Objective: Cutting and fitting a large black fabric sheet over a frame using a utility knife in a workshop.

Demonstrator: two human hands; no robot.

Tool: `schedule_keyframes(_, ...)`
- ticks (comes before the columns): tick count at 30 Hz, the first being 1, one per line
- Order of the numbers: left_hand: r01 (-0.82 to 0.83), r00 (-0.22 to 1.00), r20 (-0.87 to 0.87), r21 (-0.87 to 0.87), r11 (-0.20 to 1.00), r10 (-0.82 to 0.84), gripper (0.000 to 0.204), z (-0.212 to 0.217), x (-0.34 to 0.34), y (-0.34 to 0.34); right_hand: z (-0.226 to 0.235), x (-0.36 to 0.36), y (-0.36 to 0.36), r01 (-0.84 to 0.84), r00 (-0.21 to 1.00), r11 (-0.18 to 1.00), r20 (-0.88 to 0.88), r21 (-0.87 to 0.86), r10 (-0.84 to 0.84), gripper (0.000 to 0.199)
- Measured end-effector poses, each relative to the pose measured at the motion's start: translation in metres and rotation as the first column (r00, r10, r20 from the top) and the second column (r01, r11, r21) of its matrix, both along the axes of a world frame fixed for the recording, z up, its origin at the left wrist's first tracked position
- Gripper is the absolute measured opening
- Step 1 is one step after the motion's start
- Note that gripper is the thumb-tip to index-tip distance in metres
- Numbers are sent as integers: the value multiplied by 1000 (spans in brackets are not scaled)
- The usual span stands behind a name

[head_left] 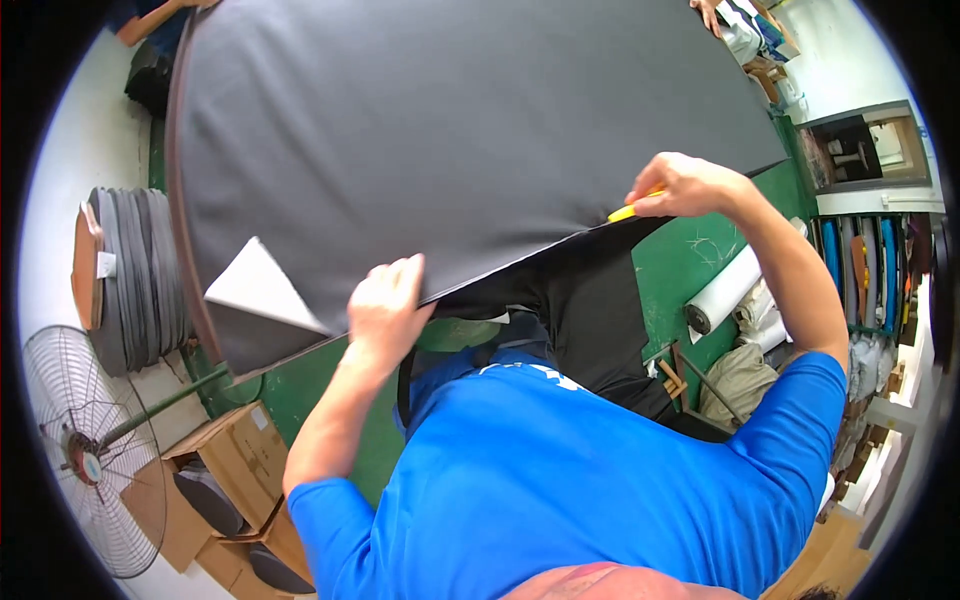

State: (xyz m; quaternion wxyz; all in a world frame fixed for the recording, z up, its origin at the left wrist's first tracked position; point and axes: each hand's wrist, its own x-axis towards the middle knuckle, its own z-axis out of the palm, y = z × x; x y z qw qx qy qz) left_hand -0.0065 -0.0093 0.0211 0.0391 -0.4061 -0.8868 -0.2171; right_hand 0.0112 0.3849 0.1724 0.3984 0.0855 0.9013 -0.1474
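Observation:
A large sheet of black fabric (470, 130) with a pale underside lies spread over the table in front of me. My left hand (388, 308) is closed on its near edge, left of the middle. In my right hand (685, 187) is a slim yellow utility knife (634, 208), its tip at the sheet's near edge; the blade is too small to make out. Between my hands, black material (590, 300) hangs below that edge toward the floor. At the near left corner the sheet is folded over, showing a white triangle (262, 285).
Another person's arm (150, 22) reaches the far left edge; a hand (706, 14) is at the far right. A standing fan (90, 450) and cardboard boxes (235, 455) are at lower left. White rolls (725, 290) and a metal frame (690, 380) lie on the green floor at right.

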Motion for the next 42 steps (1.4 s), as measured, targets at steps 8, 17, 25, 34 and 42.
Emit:
schedule_keyframes(8,-53,990,118,-205,977,79,62,24,-1,25,14,33,316,241,969,966,33,95,-245,28)
schedule_keyframes(17,-155,957,167,-399,904,238,65,25,14,40,8,39,361,137,989,980,-66,141,-129,35)
schedule_keyframes(25,-165,953,151,-471,866,263,64,28,14,48,1,50,482,183,983,961,-9,205,-185,32)
schedule_keyframes(34,-182,947,138,-513,839,289,58,26,15,56,1,57,599,213,974,876,-23,432,-226,25)
schedule_keyframes(42,-176,942,145,-558,811,304,57,26,12,58,-16,73,672,245,964,704,-92,666,-249,25)
